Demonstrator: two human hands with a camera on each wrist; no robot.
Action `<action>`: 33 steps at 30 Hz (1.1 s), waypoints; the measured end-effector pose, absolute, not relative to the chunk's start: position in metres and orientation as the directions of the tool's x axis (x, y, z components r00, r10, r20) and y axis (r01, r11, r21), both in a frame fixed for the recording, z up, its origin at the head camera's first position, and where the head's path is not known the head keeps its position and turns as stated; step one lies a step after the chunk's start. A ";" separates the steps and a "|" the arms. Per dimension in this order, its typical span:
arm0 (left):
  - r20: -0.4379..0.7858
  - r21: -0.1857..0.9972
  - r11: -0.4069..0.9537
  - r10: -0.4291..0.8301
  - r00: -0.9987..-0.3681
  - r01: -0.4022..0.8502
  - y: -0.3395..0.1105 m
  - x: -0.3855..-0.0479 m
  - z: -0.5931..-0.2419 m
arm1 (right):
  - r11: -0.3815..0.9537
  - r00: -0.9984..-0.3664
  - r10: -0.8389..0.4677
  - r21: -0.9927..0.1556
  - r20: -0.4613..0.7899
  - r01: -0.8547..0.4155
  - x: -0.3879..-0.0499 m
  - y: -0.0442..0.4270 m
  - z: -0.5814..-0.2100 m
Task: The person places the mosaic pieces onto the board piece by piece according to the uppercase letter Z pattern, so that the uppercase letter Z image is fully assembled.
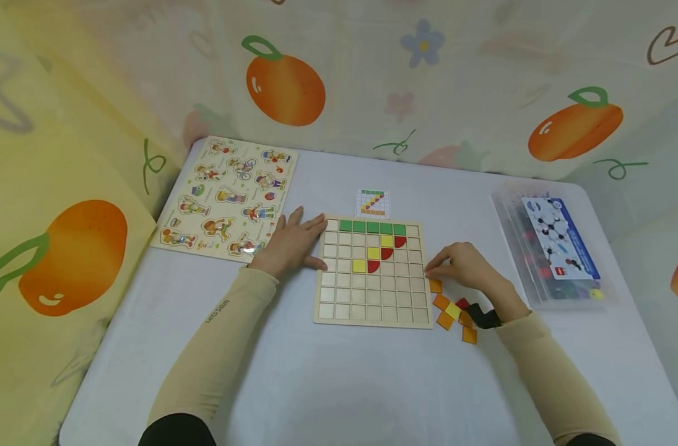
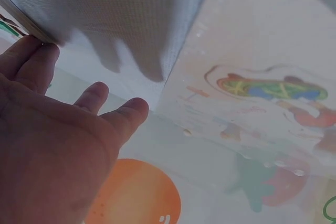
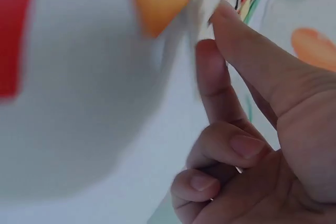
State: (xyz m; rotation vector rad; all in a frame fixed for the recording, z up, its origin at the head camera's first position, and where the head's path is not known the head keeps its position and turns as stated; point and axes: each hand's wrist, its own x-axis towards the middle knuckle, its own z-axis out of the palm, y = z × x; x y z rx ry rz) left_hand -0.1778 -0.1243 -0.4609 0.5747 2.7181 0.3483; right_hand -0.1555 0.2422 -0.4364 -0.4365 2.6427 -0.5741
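A wooden grid board (image 1: 366, 310) lies in the middle of the table. Green tiles (image 1: 373, 227) fill part of its top row, with yellow squares (image 1: 373, 253) and red quarter-round tiles (image 1: 373, 266) stepping diagonally below. My left hand (image 1: 288, 244), fingers spread, touches the board's left edge; in the left wrist view its fingertips meet that edge. At the right edge, my right hand (image 1: 467, 266) pinches the board's rim between thumb and index finger, its other fingers curled in the right wrist view. Loose orange tiles (image 1: 444, 320), a yellow tile (image 1: 453, 311) and red pieces lie below this hand.
A small pattern card (image 1: 373, 203) lies just beyond the board. At the back left is a picture puzzle board (image 1: 227, 204), close to my left hand. A clear plastic case (image 1: 561, 248) with a blue-and-white label stands at the right. A patterned curtain surrounds the table.
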 end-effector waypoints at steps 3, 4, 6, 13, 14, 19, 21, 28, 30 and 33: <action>-0.280 0.293 0.893 0.422 -0.862 0.342 -0.124 -0.178 -0.460 | 0.884 -0.868 -0.354 -0.429 -0.349 -0.188 -0.153 0.258 -0.436; -0.281 0.290 0.894 0.420 -0.863 0.341 -0.124 -0.178 -0.460 | 0.887 -0.865 -0.349 -0.426 -0.362 -0.180 -0.153 0.263 -0.436; -0.285 0.290 0.895 0.418 -0.863 0.338 -0.124 -0.178 -0.459 | 0.892 -0.856 -0.338 -0.424 -0.392 -0.159 -0.151 0.272 -0.435; -0.293 0.289 0.898 0.414 -0.862 0.333 -0.123 -0.179 -0.459 | 0.895 -0.783 -0.345 -0.433 -0.517 -0.108 -0.143 0.291 -0.432; -0.293 0.287 0.899 0.411 -0.863 0.331 -0.123 -0.179 -0.459 | 0.894 -0.772 -0.351 -0.434 -0.531 -0.108 -0.142 0.291 -0.432; -0.285 0.287 0.899 0.410 -0.866 0.331 -0.124 -0.179 -0.459 | 0.890 -0.764 -0.370 -0.436 -0.528 -0.130 -0.139 0.293 -0.432; -0.286 0.292 0.898 0.411 -0.866 0.330 -0.124 -0.179 -0.460 | 0.895 -0.792 -0.361 -0.420 -0.492 -0.147 -0.139 0.293 -0.431; -0.282 0.289 0.894 0.421 -0.862 0.342 -0.124 -0.177 -0.460 | 0.945 -0.865 -0.246 -0.306 -0.438 -0.114 -0.131 0.291 -0.429; -0.285 0.289 0.894 0.421 -0.861 0.342 -0.123 -0.178 -0.460 | 0.954 -0.875 -0.217 -0.284 -0.433 -0.096 -0.127 0.290 -0.431; -0.283 0.291 0.895 0.419 -0.863 0.339 -0.124 -0.178 -0.460 | 0.949 -0.899 -0.191 -0.308 -0.393 -0.067 -0.122 0.289 -0.436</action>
